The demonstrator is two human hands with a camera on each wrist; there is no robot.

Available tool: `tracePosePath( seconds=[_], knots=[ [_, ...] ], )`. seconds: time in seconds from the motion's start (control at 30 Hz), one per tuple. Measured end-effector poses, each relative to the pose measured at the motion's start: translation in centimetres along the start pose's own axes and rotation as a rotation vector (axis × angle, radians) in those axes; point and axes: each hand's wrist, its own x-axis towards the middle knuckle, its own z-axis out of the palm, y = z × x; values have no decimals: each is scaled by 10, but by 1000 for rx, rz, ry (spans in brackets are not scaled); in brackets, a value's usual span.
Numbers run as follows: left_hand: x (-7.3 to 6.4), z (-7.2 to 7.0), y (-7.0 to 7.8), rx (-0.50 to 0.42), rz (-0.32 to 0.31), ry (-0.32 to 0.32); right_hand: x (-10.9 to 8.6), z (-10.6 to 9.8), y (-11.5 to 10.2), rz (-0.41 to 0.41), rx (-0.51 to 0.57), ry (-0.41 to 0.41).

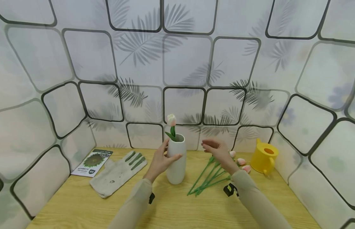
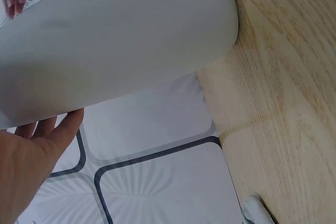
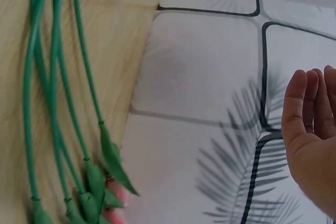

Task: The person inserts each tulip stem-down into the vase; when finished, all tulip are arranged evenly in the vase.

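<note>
A white vase (image 1: 176, 162) stands upright on the table, with one pale pink tulip (image 1: 171, 120) rising from its mouth. My left hand (image 1: 163, 159) holds the vase from its left side, thumb across the front and fingers toward the back. In the left wrist view the vase's smooth wall fills the top, with the left hand (image 2: 37, 156) along its edge. To the right of the vase, my right hand (image 1: 219, 151) is raised with nothing in it, fingers loosely bent. Beneath it lie several tulips (image 1: 207, 181), their green stems (image 3: 55, 93) crossing each other.
A yellow watering can (image 1: 260, 159) stands at the back right, beside the tulip heads. On the left lie a grey-and-green glove (image 1: 118, 175) and a seed packet (image 1: 92, 163) with a sunflower picture. Patterned walls (image 1: 186, 63) enclose the wooden table (image 1: 177, 210) at the back and sides.
</note>
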Motion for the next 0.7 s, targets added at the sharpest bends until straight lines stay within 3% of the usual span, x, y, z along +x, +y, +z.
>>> tracePosePath(
  seconds=[0.27, 0.53, 0.7],
  knots=[
    [0, -1, 1, -6, -7, -8, -15, -25, 21, 85, -6, 5],
    [-1, 0, 2, -19, -10, -1, -33, -48, 42, 172, -85, -35],
    [-9, -5, 31, -15, -14, -13, -41, -58, 56, 172, -60, -41]
  ],
)
